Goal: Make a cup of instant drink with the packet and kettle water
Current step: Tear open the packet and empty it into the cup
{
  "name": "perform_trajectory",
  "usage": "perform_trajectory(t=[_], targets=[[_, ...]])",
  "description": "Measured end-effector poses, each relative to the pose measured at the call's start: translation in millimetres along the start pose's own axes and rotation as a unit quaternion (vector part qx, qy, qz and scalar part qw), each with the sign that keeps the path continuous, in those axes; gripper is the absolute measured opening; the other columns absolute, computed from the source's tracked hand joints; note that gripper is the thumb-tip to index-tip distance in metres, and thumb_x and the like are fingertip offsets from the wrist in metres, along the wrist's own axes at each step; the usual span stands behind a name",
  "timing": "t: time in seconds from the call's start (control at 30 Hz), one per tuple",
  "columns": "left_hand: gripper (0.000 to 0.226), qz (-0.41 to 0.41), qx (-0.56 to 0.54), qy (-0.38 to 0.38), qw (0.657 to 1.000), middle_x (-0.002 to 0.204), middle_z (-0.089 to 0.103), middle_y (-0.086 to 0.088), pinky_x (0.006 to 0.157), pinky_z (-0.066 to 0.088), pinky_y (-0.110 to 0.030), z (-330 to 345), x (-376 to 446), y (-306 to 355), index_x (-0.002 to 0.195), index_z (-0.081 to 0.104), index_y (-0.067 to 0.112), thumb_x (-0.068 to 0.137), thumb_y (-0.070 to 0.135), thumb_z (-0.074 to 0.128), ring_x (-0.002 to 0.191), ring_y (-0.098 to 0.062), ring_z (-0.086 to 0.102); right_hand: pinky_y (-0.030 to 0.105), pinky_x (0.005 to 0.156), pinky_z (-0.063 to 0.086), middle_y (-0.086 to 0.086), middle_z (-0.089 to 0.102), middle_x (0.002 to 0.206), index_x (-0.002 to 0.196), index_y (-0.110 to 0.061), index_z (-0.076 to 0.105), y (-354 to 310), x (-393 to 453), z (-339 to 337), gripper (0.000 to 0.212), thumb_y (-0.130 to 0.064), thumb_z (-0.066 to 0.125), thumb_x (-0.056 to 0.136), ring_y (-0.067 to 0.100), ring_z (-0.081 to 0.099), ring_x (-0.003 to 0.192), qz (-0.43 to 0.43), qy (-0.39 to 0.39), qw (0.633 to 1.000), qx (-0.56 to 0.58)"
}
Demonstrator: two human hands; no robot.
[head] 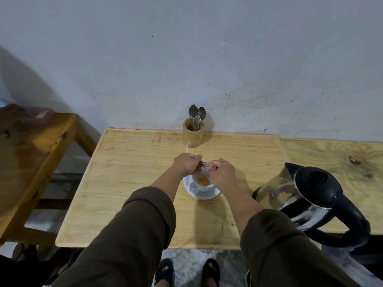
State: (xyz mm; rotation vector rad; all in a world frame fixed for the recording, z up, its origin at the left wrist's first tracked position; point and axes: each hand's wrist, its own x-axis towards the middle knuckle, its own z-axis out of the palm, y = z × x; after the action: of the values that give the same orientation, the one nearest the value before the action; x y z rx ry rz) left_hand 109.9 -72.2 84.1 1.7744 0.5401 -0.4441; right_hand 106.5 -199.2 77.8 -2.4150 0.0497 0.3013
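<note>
A white cup (204, 184) stands on a white saucer (202, 193) in the middle of the light wooden table (128, 183). Orange powder lies in the bottom of the cup. Just above the cup, my left hand (186, 164) and my right hand (222, 172) both pinch a small shiny packet (208, 165) stretched between them. The packet is mostly hidden by my fingers. A steel kettle (306, 195) with a black lid and handle stands to the right of the cup, spout toward it.
A wooden holder (192, 132) with two metal spoons (196, 114) stands at the table's back edge against the grey wall. A darker wooden table (31, 162) is to the left. A second light tabletop (342, 162) adjoins on the right. My sandalled feet show below the front edge.
</note>
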Motion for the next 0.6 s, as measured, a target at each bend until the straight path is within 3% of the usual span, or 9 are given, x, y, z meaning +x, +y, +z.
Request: perform_trajectory(t=[0.07, 0.23, 0.43, 0.53, 0.6], targets=[[0.034, -0.002, -0.002, 0.0, 1.0, 0.086, 0.073, -0.015, 0.097, 0.055, -0.04, -1, -2, 0, 0.069, 0.065, 0.013, 0.093, 0.035, 0.054, 0.076, -0.025, 0.067, 0.023, 0.072, 0.033, 0.013, 0.063, 0.096, 0.094, -0.005, 0.072, 1, -1, 0, 0.016, -0.013, 0.061, 0.085, 0.025, 0.054, 0.089, -0.004, 0.002, 1.0, -0.006], [0.03, -0.018, -0.008, -0.003, 1.0, 0.068, 0.065, -0.004, 0.094, 0.056, -0.036, -3, -9, 2, 0.066, 0.063, 0.012, 0.09, 0.029, 0.061, 0.064, -0.016, 0.064, 0.025, 0.068, 0.032, 0.001, 0.054, 0.084, 0.083, -0.004, 0.068, 0, -6, 2, 0.015, -0.019, 0.069, 0.08, 0.019, 0.049, 0.079, -0.016, 0.018, 0.999, -0.021], [0.019, -0.03, 0.002, 0.007, 1.0, 0.068, 0.065, -0.006, 0.095, 0.056, -0.039, -8, -16, 1, 0.062, 0.062, 0.011, 0.08, 0.009, 0.068, 0.08, -0.026, 0.067, 0.028, 0.073, 0.042, -0.005, 0.046, 0.083, 0.097, -0.017, 0.071, 3, -14, 0, 0.016, -0.021, 0.068, 0.082, 0.018, 0.053, 0.086, 0.012, 0.018, 1.0, 0.017], [0.022, -0.032, -0.025, 0.007, 0.999, 0.072, 0.063, -0.006, 0.091, 0.058, -0.039, -11, -18, -5, 0.061, 0.063, 0.012, 0.079, -0.001, 0.067, 0.089, -0.027, 0.068, 0.027, 0.084, 0.048, -0.005, 0.041, 0.104, 0.12, -0.028, 0.06, 2, -23, -3, 0.044, -0.011, 0.066, 0.08, 0.019, 0.055, 0.099, 0.006, 0.03, 0.999, 0.035], [0.023, -0.033, -0.067, 0.005, 0.997, 0.074, 0.061, -0.007, 0.071, 0.063, -0.027, -12, -20, -9, 0.063, 0.06, 0.011, 0.081, -0.003, 0.066, 0.077, -0.022, 0.066, 0.025, 0.082, 0.046, -0.003, 0.033, 0.125, 0.134, -0.035, 0.044, -1, -30, -7, 0.065, -0.002, 0.061, 0.081, 0.018, 0.052, 0.101, 0.003, 0.054, 0.998, 0.044]])
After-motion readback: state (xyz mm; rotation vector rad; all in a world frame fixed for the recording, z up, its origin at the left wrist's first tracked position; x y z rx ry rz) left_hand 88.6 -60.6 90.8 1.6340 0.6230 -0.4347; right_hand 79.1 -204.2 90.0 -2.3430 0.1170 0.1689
